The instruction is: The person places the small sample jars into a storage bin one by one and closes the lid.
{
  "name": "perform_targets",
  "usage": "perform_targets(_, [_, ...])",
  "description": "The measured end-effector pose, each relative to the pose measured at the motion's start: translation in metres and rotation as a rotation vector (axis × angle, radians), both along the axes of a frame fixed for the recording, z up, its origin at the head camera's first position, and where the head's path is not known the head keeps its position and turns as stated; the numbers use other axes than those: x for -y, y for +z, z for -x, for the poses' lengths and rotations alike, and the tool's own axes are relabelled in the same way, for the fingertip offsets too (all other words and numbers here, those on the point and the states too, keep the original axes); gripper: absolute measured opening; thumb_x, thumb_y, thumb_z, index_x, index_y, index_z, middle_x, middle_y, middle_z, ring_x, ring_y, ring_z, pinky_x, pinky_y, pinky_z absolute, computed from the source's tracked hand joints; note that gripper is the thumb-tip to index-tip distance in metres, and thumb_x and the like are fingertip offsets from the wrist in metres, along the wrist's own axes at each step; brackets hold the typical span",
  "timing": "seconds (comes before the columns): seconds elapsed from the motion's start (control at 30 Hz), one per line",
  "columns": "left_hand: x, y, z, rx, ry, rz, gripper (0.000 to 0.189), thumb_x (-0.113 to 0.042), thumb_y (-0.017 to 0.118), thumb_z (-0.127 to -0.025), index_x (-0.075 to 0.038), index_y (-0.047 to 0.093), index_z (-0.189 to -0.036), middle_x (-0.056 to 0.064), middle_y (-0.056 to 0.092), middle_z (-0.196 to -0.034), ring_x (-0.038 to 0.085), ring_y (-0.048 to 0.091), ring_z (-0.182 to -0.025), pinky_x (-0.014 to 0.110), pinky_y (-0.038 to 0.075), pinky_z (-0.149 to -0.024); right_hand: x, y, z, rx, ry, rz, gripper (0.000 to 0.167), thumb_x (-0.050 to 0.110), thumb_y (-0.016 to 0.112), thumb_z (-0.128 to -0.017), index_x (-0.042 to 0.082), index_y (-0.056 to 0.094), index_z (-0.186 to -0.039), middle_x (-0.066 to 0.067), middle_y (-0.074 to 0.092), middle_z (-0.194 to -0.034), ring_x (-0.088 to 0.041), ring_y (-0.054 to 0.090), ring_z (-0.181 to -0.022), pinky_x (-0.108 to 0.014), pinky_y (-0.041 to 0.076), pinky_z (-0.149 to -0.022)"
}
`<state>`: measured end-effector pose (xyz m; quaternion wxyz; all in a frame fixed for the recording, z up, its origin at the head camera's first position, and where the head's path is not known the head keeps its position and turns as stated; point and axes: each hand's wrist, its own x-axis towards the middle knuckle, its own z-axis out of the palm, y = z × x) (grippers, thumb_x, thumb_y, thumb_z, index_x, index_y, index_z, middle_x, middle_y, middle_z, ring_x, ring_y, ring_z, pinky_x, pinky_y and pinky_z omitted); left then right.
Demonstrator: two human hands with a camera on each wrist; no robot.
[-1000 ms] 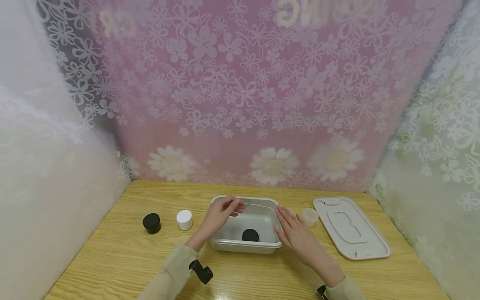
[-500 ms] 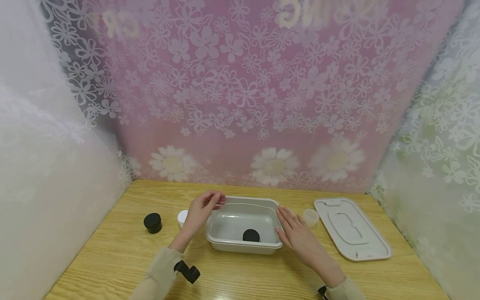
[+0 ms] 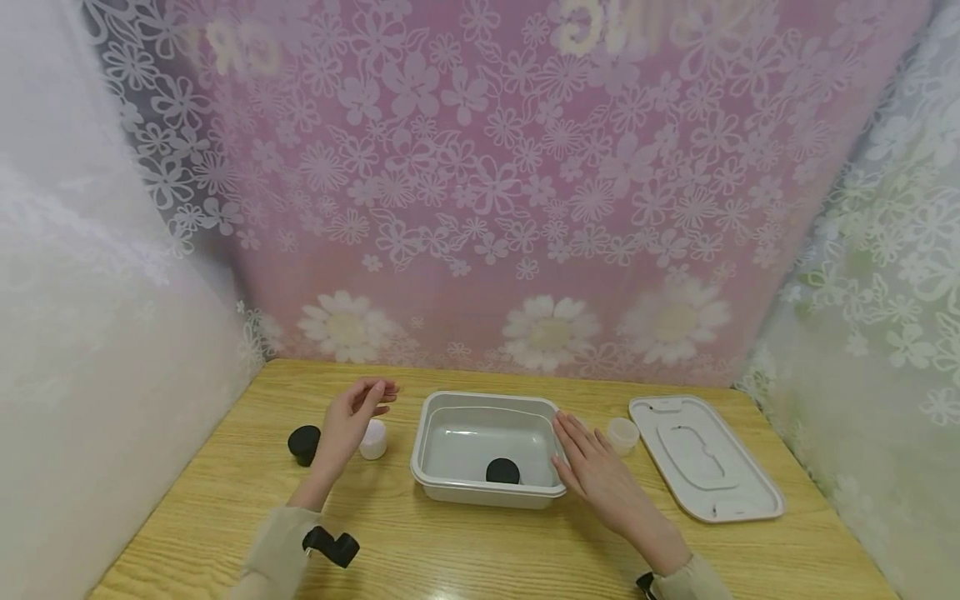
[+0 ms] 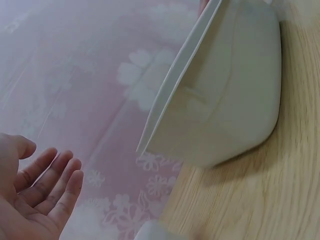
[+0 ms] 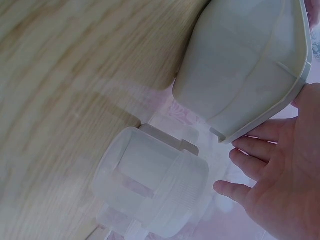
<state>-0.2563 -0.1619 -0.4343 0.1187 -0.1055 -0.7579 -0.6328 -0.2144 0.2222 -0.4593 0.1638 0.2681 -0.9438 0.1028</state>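
Observation:
A pale grey rectangular basin [image 3: 486,446] stands mid-table with a small round black-lidded jar [image 3: 502,471] inside, near its front wall. Straight fingers of my right hand [image 3: 592,467] rest along the basin's right rim; the right wrist view shows the fingertips [image 5: 255,148] right at that rim. My left hand [image 3: 352,425] is in the air left of the basin, its fingers loosely bent with nothing in them. It partly covers a white jar [image 3: 373,439] and sits close to a black jar [image 3: 303,444]. In the left wrist view the palm of the left hand [image 4: 40,195] shows bare.
Right of the basin is a small translucent jar [image 3: 622,435], which appears large in the right wrist view. Beyond it, a white rectangular lid [image 3: 705,458] lies on the wooden table [image 3: 420,558]. Flowered curtains [image 3: 480,208] hang behind and at the sides.
My left hand has moved left, from over the basin's back left rim to above the white jar. The right hand has stayed at the basin's right rim.

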Motion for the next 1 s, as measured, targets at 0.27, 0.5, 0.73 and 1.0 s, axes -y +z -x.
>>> perform_targets(0.27, [0.033, -0.004, -0.002, -0.027, 0.076, 0.018, 0.041, -0.032, 0.050, -0.109, 0.002, 0.063, -0.128, 0.020, 0.066, -0.128, 0.014, 0.068, -0.110, 0.027, 0.057, -0.092, -0.001, -0.001, 0.001, 0.002, 0.001, 0.001, 0.058, 0.025, 0.058, -0.104, -0.004, 0.042, -0.152, -0.018, 0.041, -0.158, -0.037, 0.039, -0.145, -0.063, 0.035, -0.113])
perform_targets(0.5, [0.062, -0.008, -0.008, -0.092, 0.244, 0.089, 0.036, -0.026, 0.056, -0.106, 0.001, 0.064, -0.129, 0.020, 0.067, -0.127, -0.007, 0.063, -0.102, 0.011, 0.051, -0.086, -0.002, -0.002, 0.002, -0.002, 0.001, -0.006, 0.058, 0.026, 0.057, -0.105, -0.004, 0.042, -0.151, -0.019, 0.041, -0.158, -0.038, 0.039, -0.145, -0.063, 0.035, -0.113])
perform_targets(0.73, [0.086, -0.016, -0.015, -0.090, 0.348, 0.141, 0.036, -0.024, 0.066, -0.101, -0.002, 0.065, -0.130, 0.017, 0.067, -0.128, -0.010, 0.059, -0.105, 0.005, 0.047, -0.088, -0.001, -0.001, 0.001, -0.013, 0.003, 0.003, 0.058, 0.025, 0.058, -0.104, -0.005, 0.043, -0.151, -0.020, 0.041, -0.157, -0.038, 0.041, -0.144, -0.063, 0.035, -0.112])
perform_targets(1.0, [0.106, -0.032, -0.023, -0.042, 0.344, 0.330, 0.048, -0.026, 0.073, -0.096, -0.002, 0.058, -0.135, 0.018, 0.062, -0.134, 0.013, 0.058, -0.119, 0.013, 0.047, -0.096, -0.003, -0.005, 0.003, -0.011, 0.003, -0.013, 0.058, 0.028, 0.055, -0.105, -0.004, 0.042, -0.152, -0.018, 0.041, -0.158, -0.037, 0.039, -0.145, -0.063, 0.035, -0.112])
